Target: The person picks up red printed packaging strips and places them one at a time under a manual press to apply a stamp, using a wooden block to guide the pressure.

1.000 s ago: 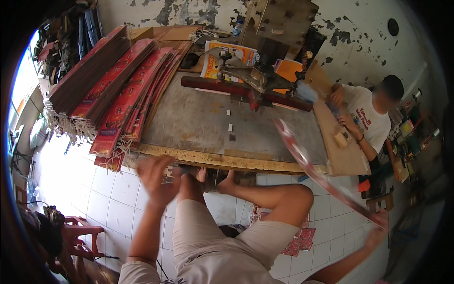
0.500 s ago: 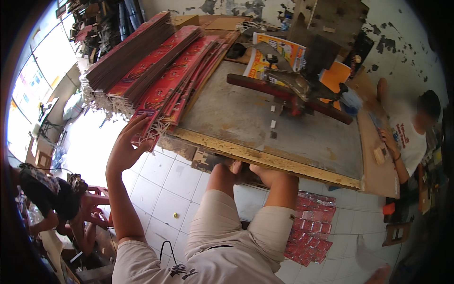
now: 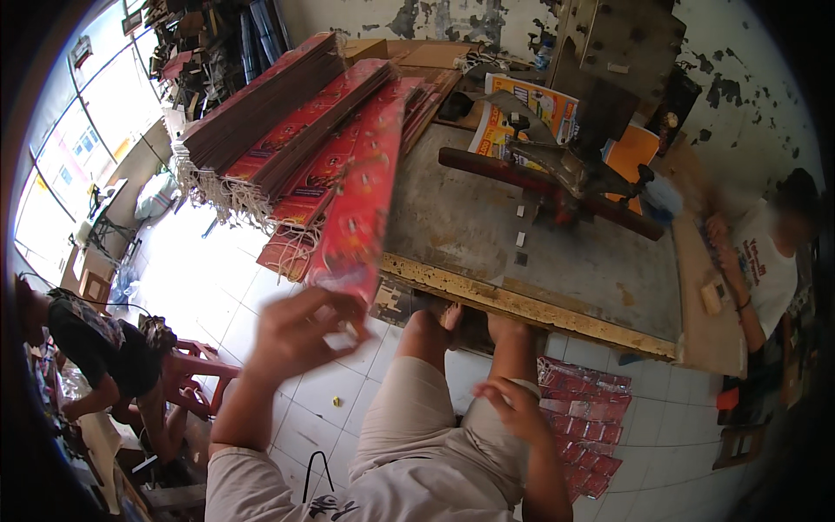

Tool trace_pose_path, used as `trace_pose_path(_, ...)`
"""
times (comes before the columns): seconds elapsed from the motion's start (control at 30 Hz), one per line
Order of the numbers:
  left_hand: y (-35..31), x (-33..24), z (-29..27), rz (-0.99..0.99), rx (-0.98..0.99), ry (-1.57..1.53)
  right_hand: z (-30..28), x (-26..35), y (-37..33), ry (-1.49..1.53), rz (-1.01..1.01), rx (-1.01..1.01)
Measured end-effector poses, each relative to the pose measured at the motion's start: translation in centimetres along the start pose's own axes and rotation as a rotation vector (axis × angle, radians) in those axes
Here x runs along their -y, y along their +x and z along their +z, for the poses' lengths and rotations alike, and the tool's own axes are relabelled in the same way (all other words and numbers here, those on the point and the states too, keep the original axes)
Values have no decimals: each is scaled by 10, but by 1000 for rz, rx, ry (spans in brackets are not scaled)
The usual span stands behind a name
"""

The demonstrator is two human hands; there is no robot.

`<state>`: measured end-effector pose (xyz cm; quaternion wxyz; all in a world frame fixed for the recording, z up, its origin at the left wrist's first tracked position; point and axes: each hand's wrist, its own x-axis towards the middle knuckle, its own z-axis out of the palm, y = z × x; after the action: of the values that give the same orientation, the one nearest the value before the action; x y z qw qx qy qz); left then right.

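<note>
Pinched at its near end in my left hand [image 3: 304, 335] is a long red printed strip [image 3: 358, 204], slanting up from my fingers across the table's left edge and blurred by motion. Bundled stacks of similar red strips [image 3: 287, 139] with white strings at their near ends lie to its left. My right hand [image 3: 515, 409] hovers over my right thigh, fingers apart and nothing in it. Ahead of it is the worn grey tabletop [image 3: 452, 222] with a yellowish front edge.
A dark metal press-like machine [image 3: 565, 170] with a long bar stands over the table. Behind it are colourful printed sheets [image 3: 504, 130]. Red packets [image 3: 583, 426] lie on the tiled floor at right. One person [image 3: 757, 261] sits at the right, another [image 3: 104, 357] at the left.
My left hand has taken hold of a red strip from the stack and drawn it right and toward me. My right hand has come into view above my thigh.
</note>
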<state>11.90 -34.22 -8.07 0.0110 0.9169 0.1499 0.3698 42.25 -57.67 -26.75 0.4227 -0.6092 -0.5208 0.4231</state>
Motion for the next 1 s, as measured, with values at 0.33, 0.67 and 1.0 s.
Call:
trace_pose_path(0.33,-48,-140,73,306,384,-838,11,80,77,472,31,114)
trace_pose_path(0.67,-3,-86,126,91,182,-668,-75,76,-171,548,137,-295)
trace_pose_path(1.0,65,-51,237,61,152,-390,-50,46,-81,638,44,-427)
